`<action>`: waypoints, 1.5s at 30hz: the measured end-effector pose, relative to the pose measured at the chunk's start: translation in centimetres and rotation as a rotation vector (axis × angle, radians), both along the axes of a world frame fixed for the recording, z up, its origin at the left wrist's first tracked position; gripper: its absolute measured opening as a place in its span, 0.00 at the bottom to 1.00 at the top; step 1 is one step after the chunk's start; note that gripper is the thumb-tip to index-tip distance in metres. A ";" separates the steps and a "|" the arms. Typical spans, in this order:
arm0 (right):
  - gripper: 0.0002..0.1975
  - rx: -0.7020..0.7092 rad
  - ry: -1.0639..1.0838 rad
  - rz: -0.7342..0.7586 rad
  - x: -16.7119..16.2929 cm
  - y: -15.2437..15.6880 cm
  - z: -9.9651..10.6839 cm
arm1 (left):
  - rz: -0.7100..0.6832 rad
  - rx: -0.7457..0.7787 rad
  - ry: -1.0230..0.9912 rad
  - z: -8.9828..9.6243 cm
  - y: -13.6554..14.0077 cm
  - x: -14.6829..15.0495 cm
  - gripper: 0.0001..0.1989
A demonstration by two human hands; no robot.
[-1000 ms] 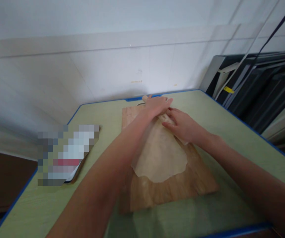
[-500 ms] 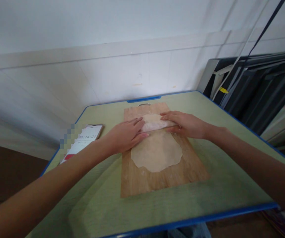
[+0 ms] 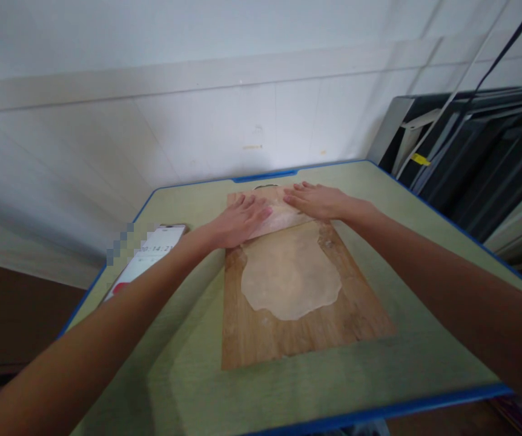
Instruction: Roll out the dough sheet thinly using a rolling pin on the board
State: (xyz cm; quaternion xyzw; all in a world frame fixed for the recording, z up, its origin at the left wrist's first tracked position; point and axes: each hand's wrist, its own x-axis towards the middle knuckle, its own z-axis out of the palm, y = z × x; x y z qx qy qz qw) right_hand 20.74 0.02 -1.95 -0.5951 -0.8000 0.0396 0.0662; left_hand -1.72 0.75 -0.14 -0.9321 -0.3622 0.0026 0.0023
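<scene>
A thin, pale sheet of dough [image 3: 292, 275] with a wavy near edge lies on a wooden board [image 3: 252, 345]. Across its far part runs a whitish, floury band of rolled dough [image 3: 283, 223]; whether a rolling pin is inside it cannot be seen. My left hand [image 3: 241, 218] rests palm down on the left end of the band, fingers stretched out and spread. On the right end lies my right hand [image 3: 316, 200], also flat with its fingers extended forward. Both palms hide the ends of the band.
The board sits on a green table [image 3: 188, 363] with a blue rim. A phone [image 3: 161, 241] showing a timer lies at the left. Behind the table stands a white wall [image 3: 206, 133]. Dark flat panels [image 3: 483, 145] lean at the right.
Both hands have moved forward, away from me, toward the far end of the board. Their fingers have straightened and flattened over the band, and more of the dough sheet shows.
</scene>
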 end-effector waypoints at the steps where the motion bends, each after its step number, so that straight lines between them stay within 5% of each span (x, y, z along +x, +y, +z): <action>1: 0.31 0.001 -0.012 0.010 0.1 -0.2 0.0 | -0.005 -0.030 0.015 -0.1 -0.2 -0.1 0.28; 12: 0.27 -0.040 -0.043 0.052 0.5 -3.0 0.4 | 0.120 -0.284 -0.052 1.7 -5.4 0.6 0.38; 22: 0.29 -0.019 -0.009 0.105 1.2 -5.4 0.4 | -0.080 -0.185 -0.001 1.3 -8.2 0.5 0.35; 30: 0.26 0.011 -0.095 0.092 -0.8 -1.6 0.9 | 0.032 -0.099 -0.002 0.1 -6.2 0.2 0.36; 36: 0.27 -0.016 -0.108 0.058 -2.9 2.1 1.1 | 0.189 -0.187 0.044 0.4 -4.5 0.0 0.37; 45: 0.30 -0.093 -0.104 0.038 -3.5 2.5 1.5 | 0.237 -0.280 -0.025 0.5 -5.0 0.2 0.36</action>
